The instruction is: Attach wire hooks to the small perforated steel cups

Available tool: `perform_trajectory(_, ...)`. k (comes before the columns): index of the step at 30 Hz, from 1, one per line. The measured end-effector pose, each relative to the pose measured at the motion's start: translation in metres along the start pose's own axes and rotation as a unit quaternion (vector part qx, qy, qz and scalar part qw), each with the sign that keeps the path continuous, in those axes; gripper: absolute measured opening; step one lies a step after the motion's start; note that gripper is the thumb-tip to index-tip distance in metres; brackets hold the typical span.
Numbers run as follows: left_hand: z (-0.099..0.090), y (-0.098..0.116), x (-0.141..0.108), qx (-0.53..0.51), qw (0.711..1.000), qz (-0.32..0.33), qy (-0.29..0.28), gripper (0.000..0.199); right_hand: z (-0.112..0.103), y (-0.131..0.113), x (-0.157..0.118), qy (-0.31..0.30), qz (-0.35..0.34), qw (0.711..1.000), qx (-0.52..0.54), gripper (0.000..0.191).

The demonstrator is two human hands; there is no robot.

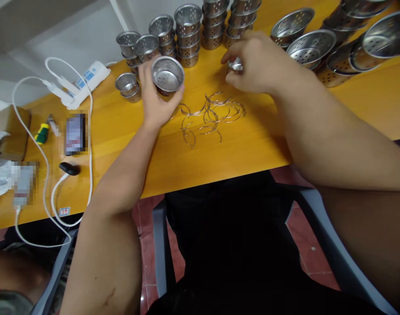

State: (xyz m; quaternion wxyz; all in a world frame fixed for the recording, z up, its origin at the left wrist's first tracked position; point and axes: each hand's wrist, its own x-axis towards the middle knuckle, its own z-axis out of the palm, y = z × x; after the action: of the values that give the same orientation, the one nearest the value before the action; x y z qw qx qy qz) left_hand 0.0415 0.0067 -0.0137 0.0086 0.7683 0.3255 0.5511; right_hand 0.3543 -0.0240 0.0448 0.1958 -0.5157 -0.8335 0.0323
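My left hand (154, 105) is wrapped round a perforated metal cup (168, 75), its open mouth tilted up toward me. Over the table my right hand (257, 65) curls its fingers round a small shiny metal piece (235, 64), whose kind I cannot make out because the fingers partly cover it. Between and below the hands lies a loose tangle of thin curved wires (216, 111). Just behind my left hand stand stacked perforated cups (127, 85), and taller cup stacks (188, 37) rise farther back.
Larger perforated metal baskets (311, 46) crowd the right rear. At left are a white power strip (90, 83) with looping cables, a blurred phone (75, 133), a yellow-green tool handle (41, 133) and a black plug-like device (69, 168). Another person's limb (19, 273) shows at lower left.
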Motion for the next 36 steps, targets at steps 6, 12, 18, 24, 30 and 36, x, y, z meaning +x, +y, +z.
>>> perform_trajectory(6, 0.006, 0.028, -0.003, -0.011, 0.993, -0.083, -0.087, 0.072, 0.009, -0.006, 0.007, -0.197, -0.086, 0.977, -0.005, 0.027)
perform_trajectory(12, 0.008, 0.006, -0.004, -0.010, 0.996, -0.060, -0.060, 0.073, 0.022, -0.022, 0.008, -0.204, -0.055, 0.977, -0.039, 0.017)
perform_trajectory(18, 0.014, -0.001, -0.009, -0.033, 0.998, -0.020, -0.055, 0.074, 0.020, -0.025, 0.007, -0.194, -0.103, 0.973, -0.075, 0.009)
perform_trajectory(24, 0.014, -0.004, -0.010, -0.030, 0.998, -0.020, -0.059, 0.071, 0.028, -0.017, 0.009, -0.184, -0.104, 0.977, -0.028, 0.018)
perform_trajectory(30, 0.015, -0.006, -0.010, -0.033, 0.998, -0.013, -0.059, 0.074, 0.047, -0.008, 0.011, -0.136, -0.128, 0.982, -0.019, 0.019)
perform_trajectory(36, 0.015, -0.011, -0.011, -0.054, 0.994, -0.060, -0.079, 0.078, 0.050, -0.006, 0.013, -0.099, -0.167, 0.980, 0.044, 0.030)
